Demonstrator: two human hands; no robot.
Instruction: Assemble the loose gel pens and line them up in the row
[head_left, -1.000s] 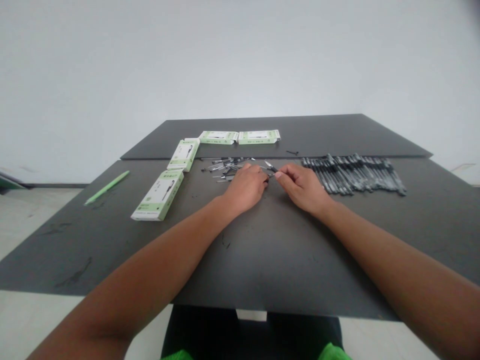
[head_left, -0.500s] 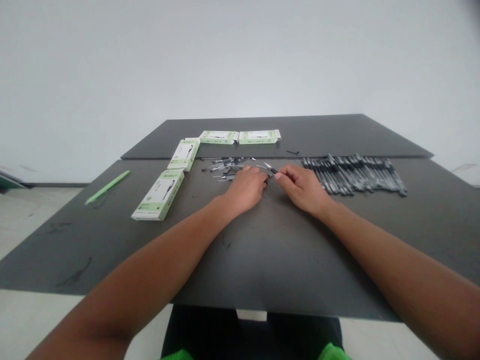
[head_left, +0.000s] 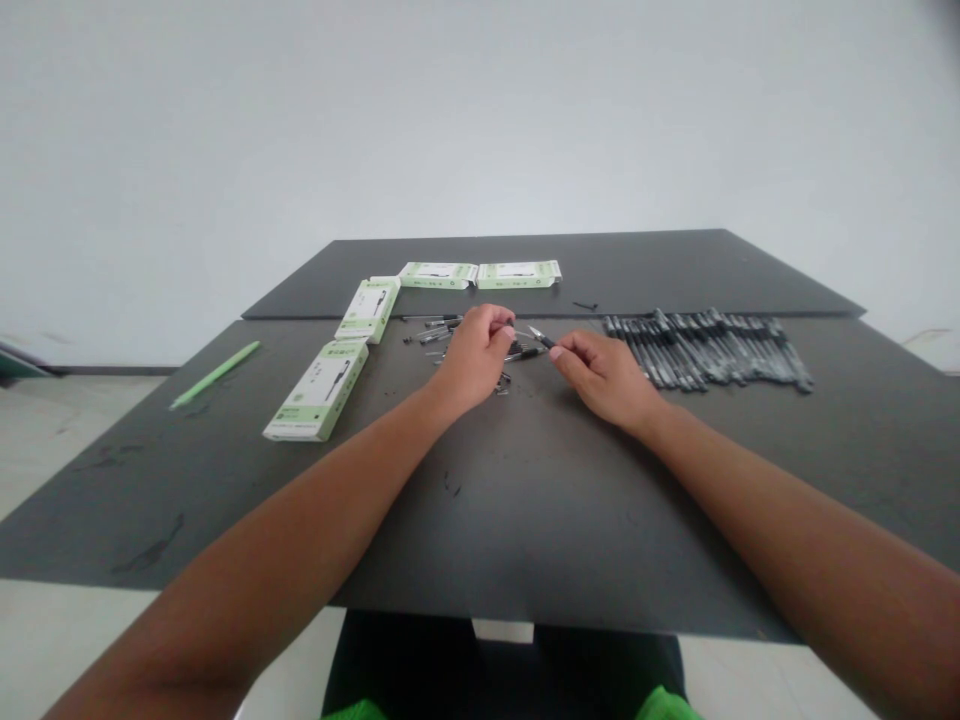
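Note:
My left hand (head_left: 480, 350) is closed, thumb and fingers pinched on a small black pen part (head_left: 511, 323) whose exact kind I cannot make out. My right hand (head_left: 600, 372) grips a pen (head_left: 543, 339) with a dark grip, its pale pointed end turned up and left toward the left hand. Under and behind the left hand lies a loose pile of pen parts (head_left: 435, 333), partly hidden by it. Another dark pen piece (head_left: 527, 353) lies on the table between the two hands.
A row of clear-and-black pens (head_left: 709, 348) lies right of my right hand. Green-and-white pen boxes (head_left: 319, 390) line the left and back of the work area. A green pen-shaped stick (head_left: 216, 375) rests at far left. Table sections (head_left: 525, 480) meet at a seam behind the hands.
My left hand has lifted off the pile and turned, now pinching a small black part. Pieces formerly beneath it show. The right hand holds the pen in the same place.

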